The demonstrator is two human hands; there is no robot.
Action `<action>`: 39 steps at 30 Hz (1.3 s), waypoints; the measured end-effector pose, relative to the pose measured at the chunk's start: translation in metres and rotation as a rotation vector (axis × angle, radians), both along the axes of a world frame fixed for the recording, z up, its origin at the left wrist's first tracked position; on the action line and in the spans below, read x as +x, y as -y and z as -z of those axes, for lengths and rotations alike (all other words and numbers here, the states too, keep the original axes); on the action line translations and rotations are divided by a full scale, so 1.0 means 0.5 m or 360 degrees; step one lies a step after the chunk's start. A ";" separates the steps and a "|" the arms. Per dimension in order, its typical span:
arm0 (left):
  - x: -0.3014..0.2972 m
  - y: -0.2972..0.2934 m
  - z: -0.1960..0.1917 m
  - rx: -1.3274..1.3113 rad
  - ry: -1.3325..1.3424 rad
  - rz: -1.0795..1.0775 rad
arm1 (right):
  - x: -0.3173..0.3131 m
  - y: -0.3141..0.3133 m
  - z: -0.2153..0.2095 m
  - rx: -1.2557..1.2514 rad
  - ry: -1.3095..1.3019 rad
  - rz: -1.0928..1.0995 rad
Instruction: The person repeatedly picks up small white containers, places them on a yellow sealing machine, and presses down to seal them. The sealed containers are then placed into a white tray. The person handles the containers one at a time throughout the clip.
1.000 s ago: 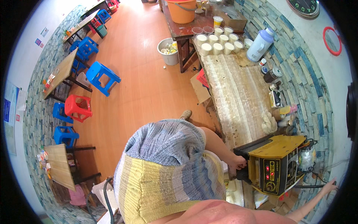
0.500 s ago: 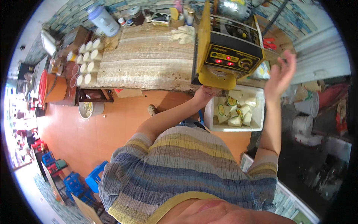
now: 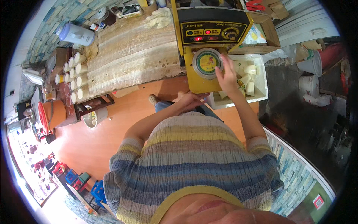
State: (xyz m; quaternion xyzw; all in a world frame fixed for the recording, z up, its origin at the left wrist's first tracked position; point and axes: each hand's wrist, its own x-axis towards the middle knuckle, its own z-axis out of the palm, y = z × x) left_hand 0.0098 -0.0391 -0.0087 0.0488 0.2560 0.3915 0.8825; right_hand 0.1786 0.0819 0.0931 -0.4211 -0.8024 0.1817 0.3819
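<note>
A round cup (image 3: 208,62) sealed with a green and yellow printed film sits in the pulled-out yellow tray (image 3: 199,85) of a black and yellow cup sealing machine (image 3: 214,33). My right hand (image 3: 228,76) is at the cup's right rim, with its thumb and fingers apart and not closed round it. At the tray's front edge, my left hand (image 3: 189,100) has its fingers drawn together on the edge, partly hidden beneath it. Several sealed cups (image 3: 249,80) lie jumbled in a white foam box (image 3: 263,89) to the right of the tray.
Rows of white cups (image 3: 80,71) stand at the left end of the wooden table (image 3: 126,56). White gloves (image 3: 158,18) and a pale blue flask (image 3: 76,34) are farther back. An orange bucket (image 3: 54,115) stands at the left, near a white bucket (image 3: 97,116) on the floor.
The tray has come out toward me, with the sealed cup now showing in it. My left hand came nearer with it; my right hand moved left from beside the machine to the cup.
</note>
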 end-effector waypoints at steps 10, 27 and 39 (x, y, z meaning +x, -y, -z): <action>-0.008 -0.179 -0.048 -0.0108 0.0179 -0.0197 | -0.073 -0.001 0.020 0.0040 0.0444 0.0286; -0.256 0.042 0.155 -0.0153 0.0003 -0.0712 | 0.274 0.102 0.495 -0.1577 0.0463 0.0557; -0.398 0.133 0.100 -0.0768 -0.0153 -0.1217 | 0.072 0.245 0.375 -0.1854 -0.0027 -0.0339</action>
